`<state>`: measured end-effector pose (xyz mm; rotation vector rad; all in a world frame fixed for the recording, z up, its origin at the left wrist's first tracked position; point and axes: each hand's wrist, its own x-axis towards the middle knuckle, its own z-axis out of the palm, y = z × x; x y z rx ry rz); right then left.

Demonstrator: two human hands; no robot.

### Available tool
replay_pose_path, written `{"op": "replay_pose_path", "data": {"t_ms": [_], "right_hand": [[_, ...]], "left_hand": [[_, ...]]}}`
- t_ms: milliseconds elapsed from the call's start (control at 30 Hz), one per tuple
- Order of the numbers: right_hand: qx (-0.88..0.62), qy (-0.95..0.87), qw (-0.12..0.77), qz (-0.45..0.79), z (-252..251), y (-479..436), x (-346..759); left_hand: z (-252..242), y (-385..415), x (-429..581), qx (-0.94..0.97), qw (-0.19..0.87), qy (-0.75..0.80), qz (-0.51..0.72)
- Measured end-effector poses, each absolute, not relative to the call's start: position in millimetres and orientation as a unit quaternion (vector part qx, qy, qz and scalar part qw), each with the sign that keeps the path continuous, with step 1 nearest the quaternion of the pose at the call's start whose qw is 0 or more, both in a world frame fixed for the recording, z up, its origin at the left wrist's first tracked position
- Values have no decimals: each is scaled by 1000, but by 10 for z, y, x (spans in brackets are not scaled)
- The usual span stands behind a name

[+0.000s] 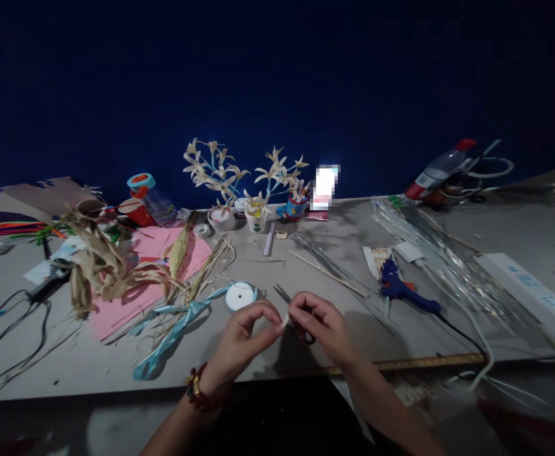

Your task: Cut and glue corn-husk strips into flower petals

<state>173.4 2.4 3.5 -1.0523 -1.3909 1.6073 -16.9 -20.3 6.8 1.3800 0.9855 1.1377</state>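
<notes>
My left hand [251,335] and my right hand [322,323] meet over the front middle of the table. Thumb and finger of each are pinched on a small pale strip [286,321], which looks like corn husk. Scissors [282,292] show around my right hand, blades past its fingers and a dark handle loop below; whether that hand holds them I cannot tell. Just beyond my left hand lies a white spool [239,296] with light blue ribbon [182,316]. Dried corn husks [111,272] are heaped on pink paper [113,316] to the left.
Husk flowers [215,174] on blue stems stand in small cups [257,221] at the back. A blue glue gun [405,288] with its cord, thin wires [325,253], a wooden stick [327,273] and a power strip [524,288] lie on the right. Dark cables [14,316] loop at the left.
</notes>
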Motion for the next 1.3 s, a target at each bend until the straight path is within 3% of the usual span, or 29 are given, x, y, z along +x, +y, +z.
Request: {"op": "replay_pose_path", "data": {"t_ms": [100,200,500,667,800,900,1133,1300], "right_hand": [[-496,-667,345,436,-118,15,1862],[-562,-746,252,252,-339,-45,2023],[-583,-791,119,143,-512,-141,2187],[-613,-738,161,232,-436,-101,2270],[-566,-612,288,472,-429,-162,2278],[-510,-524,334,595,-414,-278,2151],[-479,-594,332,554,-266,-425,1800],[-444,-513,296,672,-222,-414,1732]], "left_hand": [[-13,-222,-192,503,538,451,504],[-90,-231,-217,441,558,473,521],[-135,-254,-209,403,554,485,544],[-105,-267,-211,422,519,487,562],[-100,-276,-197,469,458,485,579],[-96,-270,-173,491,429,477,590],[-90,-259,-124,530,381,452,608],[-93,-281,-109,549,358,450,607]]}}
